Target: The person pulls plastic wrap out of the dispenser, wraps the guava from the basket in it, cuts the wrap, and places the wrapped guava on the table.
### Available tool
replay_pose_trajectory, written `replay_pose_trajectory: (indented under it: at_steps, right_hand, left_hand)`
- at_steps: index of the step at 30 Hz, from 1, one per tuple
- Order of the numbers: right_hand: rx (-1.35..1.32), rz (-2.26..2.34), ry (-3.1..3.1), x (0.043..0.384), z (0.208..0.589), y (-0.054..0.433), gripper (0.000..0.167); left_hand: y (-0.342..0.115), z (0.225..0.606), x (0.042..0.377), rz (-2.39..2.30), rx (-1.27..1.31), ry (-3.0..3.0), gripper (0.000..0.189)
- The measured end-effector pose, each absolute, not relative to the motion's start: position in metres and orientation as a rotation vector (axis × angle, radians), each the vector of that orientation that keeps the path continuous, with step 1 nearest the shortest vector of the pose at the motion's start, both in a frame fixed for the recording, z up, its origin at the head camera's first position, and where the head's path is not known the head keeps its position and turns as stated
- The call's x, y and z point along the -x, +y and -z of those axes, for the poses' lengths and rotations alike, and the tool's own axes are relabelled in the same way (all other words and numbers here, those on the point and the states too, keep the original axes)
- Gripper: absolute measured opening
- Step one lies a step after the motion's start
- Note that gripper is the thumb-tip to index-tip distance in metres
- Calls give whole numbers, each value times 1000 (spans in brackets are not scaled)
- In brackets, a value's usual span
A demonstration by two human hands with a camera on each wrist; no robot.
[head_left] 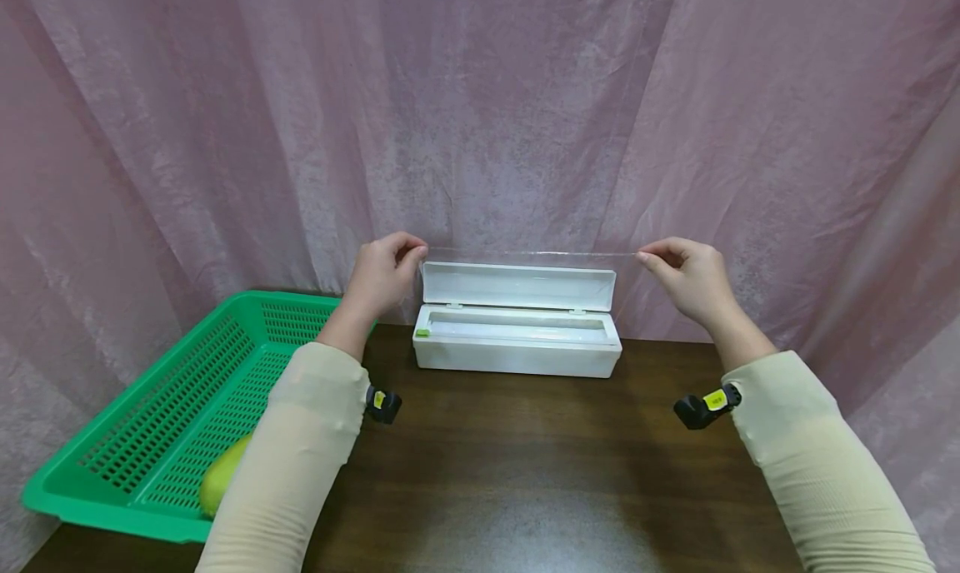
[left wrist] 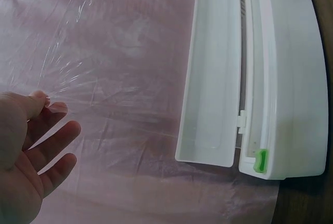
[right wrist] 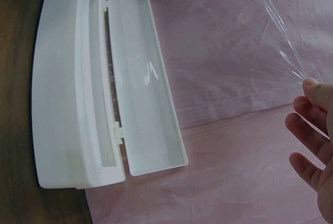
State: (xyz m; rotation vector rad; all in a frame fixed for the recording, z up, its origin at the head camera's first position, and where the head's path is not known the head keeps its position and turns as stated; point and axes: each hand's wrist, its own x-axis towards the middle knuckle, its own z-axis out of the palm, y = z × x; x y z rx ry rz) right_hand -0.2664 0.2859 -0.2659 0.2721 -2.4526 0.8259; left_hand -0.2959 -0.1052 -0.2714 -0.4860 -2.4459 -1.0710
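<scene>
a sheet of clear film [head_left: 525, 253] stretches between my two hands, just above and behind the raised lid [head_left: 517, 286] of a white box [head_left: 517, 359] that stands at the far side of the worktop [head_left: 525, 456], near its middle. the film is so transparent that mostly its taut upper edge shows, a thin bright line, with sharp shiny creases fanning out from where i grip each corner. faint sides slope down toward the box.

the box is long, smooth and plastic-looking, with rounded edges, two hinges behind, a narrow long trough along its top and a small green tab [head_left: 423, 333] at its left end. the worktop is dark brown, wood-grained and a little glossy; beyond it hangs a pink curtain [head_left: 525, 98], soft and velvety, in loose folds. on the left lies a green basket [head_left: 112, 521] with slotted walls, a smooth yellow-green fruit [head_left: 223, 475] at its near end, partly behind my pale sleeve [head_left: 292, 456].

my arms reach forward, well apart. my left hand [head_left: 381, 275] pinches one film corner between thumb and forefinger, my right hand [head_left: 692, 280] the other; the remaining fingers curve loosely.
</scene>
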Motion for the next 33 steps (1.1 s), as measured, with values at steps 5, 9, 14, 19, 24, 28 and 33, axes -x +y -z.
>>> replay_pose_trajectory:
  at_steps: [5,9,14,19,24,28,33]
  right_hand:
    - [-267,-826,-2432,267,264,286,27]
    - [-266,-834,-2417,266,261,285,26]
    - [-272,-826,-2413,266,257,285,27]
    - [-275,-821,-2408,266,254,286,27]
    - [-269,-832,-2408,265,253,287,27]
    - [-269,-830,-2395,265,252,287,26]
    - [-282,-823,-2366,264,249,288,24]
  left_hand:
    - [-105,269,295,1080,478,-2446,23]
    - [-105,268,294,1090,485,-2435,23]
    - [-106,266,294,1099,491,-2424,23]
    - [-105,264,294,1095,498,-2408,22]
    - [-104,263,294,1081,497,-2412,22]
    - [-104,261,293,1091,496,-2408,22]
    - [-104,258,292,1096,511,-2392,22]
